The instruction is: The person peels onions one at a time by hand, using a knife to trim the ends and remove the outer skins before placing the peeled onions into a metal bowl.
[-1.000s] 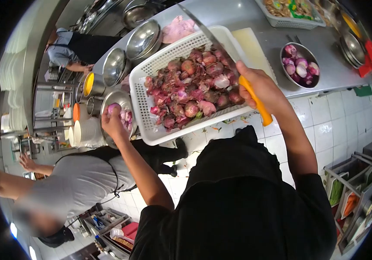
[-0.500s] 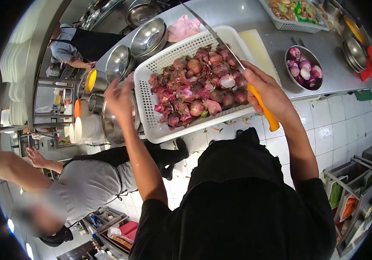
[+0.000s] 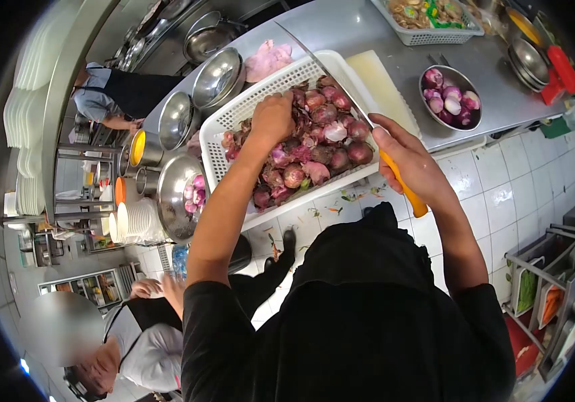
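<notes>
My right hand (image 3: 405, 164) grips the yellow handle of a long knife (image 3: 327, 72), its blade slanting up and left over the basket's far side. Down among red onions (image 3: 324, 134) is my left hand (image 3: 272, 122), fingers curled and their tips hidden, so what they hold does not show. The onions lie with loose skins in a white perforated plastic basket (image 3: 215, 130). Beyond its right side is a pale cutting board (image 3: 384, 80). Peeled onions (image 3: 453, 105) fill a metal bowl (image 3: 428, 119) further right. More peeled onions (image 3: 194, 195) sit in a metal basin (image 3: 173, 181) to the left.
Metal bowls (image 3: 217, 79) and a pink cloth-like bundle (image 3: 268, 60) line the counter's far side. A grey basket (image 3: 428, 37) holds packaged food. Stacked white containers (image 3: 136, 220) stand left. One co-worker (image 3: 150, 352) is at lower left, another (image 3: 116, 94) at upper left. Scraps litter the tiled floor.
My left hand has come down from beside the basket into the onions. My right hand still grips the knife. The co-worker at lower left has shifted and turned, with hands now together.
</notes>
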`<control>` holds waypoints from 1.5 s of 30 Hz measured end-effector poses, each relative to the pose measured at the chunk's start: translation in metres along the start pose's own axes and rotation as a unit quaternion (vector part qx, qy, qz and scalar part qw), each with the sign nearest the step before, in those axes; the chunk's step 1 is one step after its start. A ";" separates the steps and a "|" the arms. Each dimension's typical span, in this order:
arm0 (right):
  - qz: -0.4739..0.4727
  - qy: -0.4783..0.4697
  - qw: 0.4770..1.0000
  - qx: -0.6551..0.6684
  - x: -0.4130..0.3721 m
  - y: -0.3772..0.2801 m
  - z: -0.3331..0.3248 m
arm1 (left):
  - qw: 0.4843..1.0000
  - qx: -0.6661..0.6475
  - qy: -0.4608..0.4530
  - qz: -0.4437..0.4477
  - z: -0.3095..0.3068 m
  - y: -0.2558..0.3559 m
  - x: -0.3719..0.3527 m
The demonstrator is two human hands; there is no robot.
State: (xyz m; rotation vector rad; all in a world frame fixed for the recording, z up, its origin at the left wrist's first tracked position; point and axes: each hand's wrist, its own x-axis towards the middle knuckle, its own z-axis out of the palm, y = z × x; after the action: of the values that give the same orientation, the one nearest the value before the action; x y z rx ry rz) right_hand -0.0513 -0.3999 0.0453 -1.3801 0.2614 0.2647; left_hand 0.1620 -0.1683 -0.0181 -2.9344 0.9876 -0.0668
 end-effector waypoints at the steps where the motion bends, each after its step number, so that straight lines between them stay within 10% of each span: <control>1: 0.002 -0.001 1.000 -0.001 0.000 0.000 0.000 | 1.000 -0.021 -0.003 -0.005 0.000 -0.002 0.001; 9: 0.002 -0.025 1.000 -0.013 -0.006 -0.001 0.010 | 0.942 -0.310 0.079 -0.100 -0.056 -0.002 -0.037; 15: -0.057 -0.043 0.990 -0.122 -0.002 0.021 0.036 | 0.475 -0.839 0.216 -0.156 -0.067 -0.001 -0.101; 18: -0.094 -0.067 0.976 -0.183 -0.002 0.018 0.053 | 0.380 -0.894 0.210 -0.108 -0.057 -0.001 -0.117; 39: -0.237 -0.065 0.914 -0.322 0.008 0.024 0.139 | 0.444 -0.835 0.273 -0.177 -0.045 -0.002 -0.177; 45: -0.094 -0.060 0.964 -0.240 0.035 0.016 0.161 | 0.404 -0.870 0.240 -0.147 -0.039 0.013 -0.198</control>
State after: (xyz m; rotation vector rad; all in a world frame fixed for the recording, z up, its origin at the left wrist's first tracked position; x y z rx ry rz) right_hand -0.0198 -0.2377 0.0461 -1.8483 -0.0428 0.2623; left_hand -0.0054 -0.0596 0.0150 -5.3367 0.1640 0.4569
